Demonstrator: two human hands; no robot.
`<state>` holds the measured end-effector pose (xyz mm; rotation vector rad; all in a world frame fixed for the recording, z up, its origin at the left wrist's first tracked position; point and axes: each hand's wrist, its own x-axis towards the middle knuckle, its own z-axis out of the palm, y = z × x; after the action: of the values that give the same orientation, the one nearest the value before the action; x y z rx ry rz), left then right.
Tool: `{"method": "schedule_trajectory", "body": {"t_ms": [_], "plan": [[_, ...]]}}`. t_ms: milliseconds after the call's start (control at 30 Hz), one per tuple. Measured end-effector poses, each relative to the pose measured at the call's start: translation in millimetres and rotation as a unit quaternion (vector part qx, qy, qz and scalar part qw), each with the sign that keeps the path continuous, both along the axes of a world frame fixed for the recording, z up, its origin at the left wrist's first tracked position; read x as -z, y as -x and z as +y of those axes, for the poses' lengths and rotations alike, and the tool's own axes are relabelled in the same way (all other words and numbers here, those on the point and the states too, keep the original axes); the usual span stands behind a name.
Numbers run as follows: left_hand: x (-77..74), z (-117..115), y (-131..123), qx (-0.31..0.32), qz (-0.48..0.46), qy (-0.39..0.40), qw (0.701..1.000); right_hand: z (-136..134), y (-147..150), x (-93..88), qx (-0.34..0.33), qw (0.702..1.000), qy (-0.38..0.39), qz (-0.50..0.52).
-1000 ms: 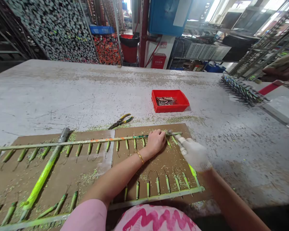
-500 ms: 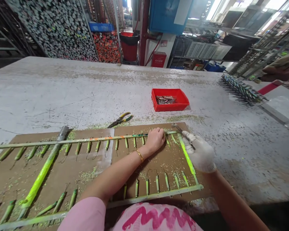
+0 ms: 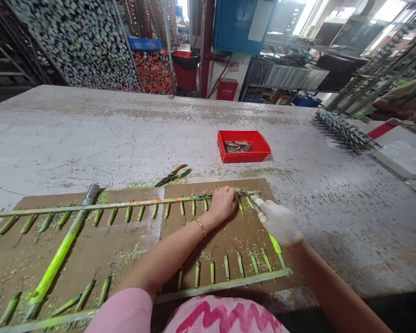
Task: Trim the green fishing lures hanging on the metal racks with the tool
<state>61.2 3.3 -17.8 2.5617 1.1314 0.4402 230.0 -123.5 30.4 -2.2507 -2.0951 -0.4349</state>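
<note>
My bare left hand (image 3: 224, 202) is closed over the upper bar (image 3: 175, 200) of a long green-painted metal frame. Its fingertips are hidden, so a smaller piece under them cannot be ruled out. In a white glove, my right hand (image 3: 280, 223) grips a slim metal hand tool (image 3: 243, 192), whose exact kind is unclear. The tool's tip meets the bar just right of my left fingers. Small green tubular pieces (image 3: 168, 210) with thin wire hooks hang in a row from this bar. A similar row (image 3: 226, 267) stands along the lower bar (image 3: 235, 280).
Brown cardboard (image 3: 138, 249) lies under the frame, strewn with green flakes. Beyond it rest yellow-and-black pliers (image 3: 175, 175) and a red bin (image 3: 244, 158) of small metal parts. A spiky bundle (image 3: 345, 132) lies at the right, near another person's arm (image 3: 402, 99).
My right hand has moved left and brought the tool's tip from the frame's corner to beside my left fingers. My left hand stays on the bar.
</note>
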Motion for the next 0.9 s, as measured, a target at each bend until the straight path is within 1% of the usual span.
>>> {"method": "schedule_trajectory", "body": {"t_ms": [33, 133, 167, 200, 267, 300, 333, 433, 467, 500, 600, 633, 667, 767, 800, 833, 900], "plan": [[0.4, 0, 0, 0.001, -0.002, -0.001, 1.000, 0, -1, -0.4, 0.009, 1.000, -0.015, 0.011], [1.7, 0, 0, 0.001, -0.007, -0.010, 1.000, -3, -3, -0.5, 0.045, 0.990, -0.121, 0.047], [2.0, 0, 0, 0.000, -0.007, -0.012, 1.000, -4, -3, 0.3, 0.044, 0.989, -0.130, 0.047], [2.2, 0, 0, -0.002, -0.006, -0.012, 1.000, -5, -3, 1.4, 0.035, 0.992, -0.115, 0.041], [2.6, 0, -1, -0.005, -0.005, -0.009, 1.000, -7, -2, 3.7, 0.010, 0.998, -0.051, 0.020], [2.9, 0, -1, -0.005, -0.006, -0.006, 1.000, -7, -2, 4.3, 0.002, 0.999, -0.031, 0.015], [3.3, 0, -1, -0.005, -0.008, -0.002, 1.000, -8, -2, 4.5, 0.002, 0.999, -0.034, 0.021], [4.3, 0, -2, -0.008, -0.013, 0.006, 1.000, -9, -2, 4.1, 0.027, 0.988, -0.135, 0.064], [4.4, 0, -2, -0.012, -0.013, 0.008, 1.000, -9, -2, 4.6, 0.033, 0.985, -0.155, 0.070], [4.3, 0, -2, -0.017, -0.013, 0.009, 1.000, -8, -3, 5.6, 0.031, 0.986, -0.153, 0.067], [3.2, 0, -3, -0.020, -0.011, 0.013, 1.000, -6, -4, 10.1, 0.007, 0.997, -0.067, 0.031], [2.7, 0, -3, -0.018, -0.011, 0.014, 1.000, -6, -4, 11.3, 0.006, 0.998, -0.054, 0.025], [2.4, 0, -2, -0.016, -0.010, 0.014, 1.000, -6, -4, 12.0, 0.009, 0.998, -0.061, 0.025], [2.1, 0, -2, -0.017, -0.011, 0.008, 1.000, -8, -5, 12.8, 0.031, 0.988, -0.146, 0.034], [2.2, 0, -2, -0.019, -0.012, 0.006, 1.000, -9, -5, 13.4, 0.028, 0.987, -0.155, 0.027], [2.3, 0, -2, -0.020, -0.013, 0.005, 1.000, -9, -5, 14.3, 0.019, 0.990, -0.142, 0.015], [2.4, 0, -3, -0.020, -0.013, 0.008, 1.000, -8, -6, 16.1, -0.003, 0.997, -0.082, -0.013]]}}
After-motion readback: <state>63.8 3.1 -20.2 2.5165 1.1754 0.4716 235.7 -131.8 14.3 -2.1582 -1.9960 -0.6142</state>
